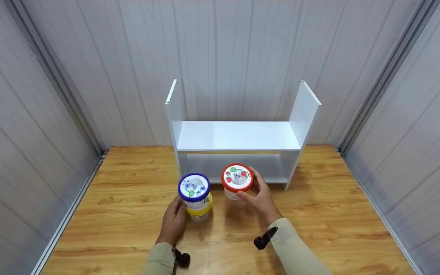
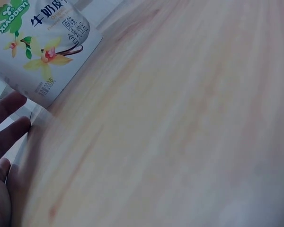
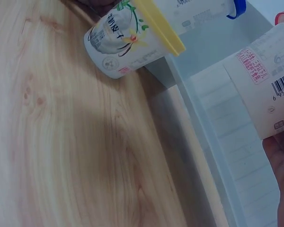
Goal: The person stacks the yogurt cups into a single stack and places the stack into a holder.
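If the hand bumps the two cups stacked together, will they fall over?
Probably easily. The blue-lidded cup sits on the yellow-lidded cup, a tall stack on a narrow base. The left hand is beside the stack, its fingers straight. The cups look like light plastic, and being round, might roll across the wooden table.
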A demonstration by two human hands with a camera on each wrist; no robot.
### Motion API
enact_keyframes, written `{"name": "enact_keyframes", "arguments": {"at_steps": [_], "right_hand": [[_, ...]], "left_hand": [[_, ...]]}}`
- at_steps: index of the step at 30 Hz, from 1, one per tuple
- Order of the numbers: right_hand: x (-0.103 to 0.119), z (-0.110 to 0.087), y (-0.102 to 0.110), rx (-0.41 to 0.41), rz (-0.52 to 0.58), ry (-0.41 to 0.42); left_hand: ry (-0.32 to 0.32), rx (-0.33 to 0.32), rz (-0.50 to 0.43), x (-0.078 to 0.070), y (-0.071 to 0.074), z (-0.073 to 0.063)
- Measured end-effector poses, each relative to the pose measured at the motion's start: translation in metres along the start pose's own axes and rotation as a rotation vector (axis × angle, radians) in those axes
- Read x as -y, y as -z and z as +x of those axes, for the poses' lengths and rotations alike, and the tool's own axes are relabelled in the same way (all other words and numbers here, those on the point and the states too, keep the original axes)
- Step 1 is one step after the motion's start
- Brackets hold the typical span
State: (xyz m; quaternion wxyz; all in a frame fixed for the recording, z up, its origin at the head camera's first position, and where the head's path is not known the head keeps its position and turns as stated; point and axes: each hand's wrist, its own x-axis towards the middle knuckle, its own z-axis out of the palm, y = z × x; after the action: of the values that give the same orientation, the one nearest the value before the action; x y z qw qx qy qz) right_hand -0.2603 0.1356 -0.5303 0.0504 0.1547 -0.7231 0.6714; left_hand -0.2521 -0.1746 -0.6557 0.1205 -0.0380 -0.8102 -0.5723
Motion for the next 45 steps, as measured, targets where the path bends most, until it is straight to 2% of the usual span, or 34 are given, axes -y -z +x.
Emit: {"name": "enact_keyframes", "arguments": {"at_steps": [8, 15, 21, 33, 41, 45], "right_hand": [[0.009, 0.004, -0.005, 0.01, -0.01, 0.008], [-0.015, 0.014, -0.006, 0.016, -0.007, 0.013], [-0.017, 0.016, -0.007, 0.009, -0.026, 0.034], [-0.004, 0.02, -0.008, 0.038, 0.018, -0.008], [0.027, 0.014, -0.013, 0.061, 0.034, 0.027], [0.019, 0.019, -0.014, 0.061, 0.032, 0.023]], "left_hand": [[-0.037, -0.011, -0.008, 0.001, -0.002, 0.0], [-0.003, -0.008, -0.002, 0.002, -0.001, 0.0], [-0.008, -0.008, 0.01, 0.002, 0.0, 0.0], [-0.005, -0.006, -0.029, 0.003, -0.001, -0.001], [-0.046, -0.005, -0.007, 0.003, -0.001, 0.0], [-0.016, 0.0, -0.015, 0.001, -0.001, 0.0]]}}
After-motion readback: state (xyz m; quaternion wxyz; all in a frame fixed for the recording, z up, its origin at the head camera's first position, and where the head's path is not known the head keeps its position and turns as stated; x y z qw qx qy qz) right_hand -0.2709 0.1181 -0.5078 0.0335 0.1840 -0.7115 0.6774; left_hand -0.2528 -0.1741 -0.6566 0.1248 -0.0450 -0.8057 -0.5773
